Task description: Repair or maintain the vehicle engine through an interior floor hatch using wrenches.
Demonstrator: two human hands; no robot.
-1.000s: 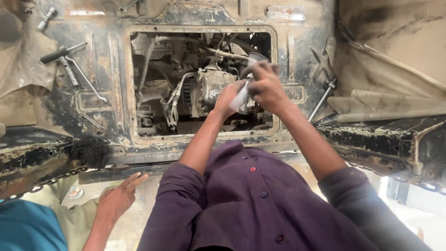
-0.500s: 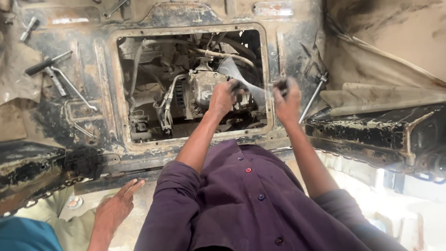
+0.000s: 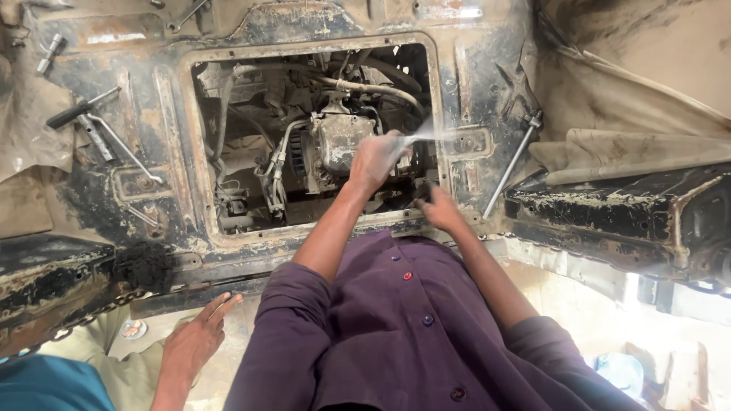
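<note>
Holding the rag (image 3: pixel 426 135), left hand (image 3: pixel 375 158) stays up; right hand (image 3: pixel 439 209) dropped.

L hand (image 3: pixel 373 161) raised, fist closed; R hand (image 3: pixel 438 211) lower, fingers curled.

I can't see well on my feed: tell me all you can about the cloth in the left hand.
The cloth is a pale grey rag, motion-blurred, so its weave and any dirt cannot be told. The left hand grips one end, and the rest streams rightward past the edge of the rusty floor opening, in front of the grimy engine part. The right hand sits lower, apart from it.
</note>
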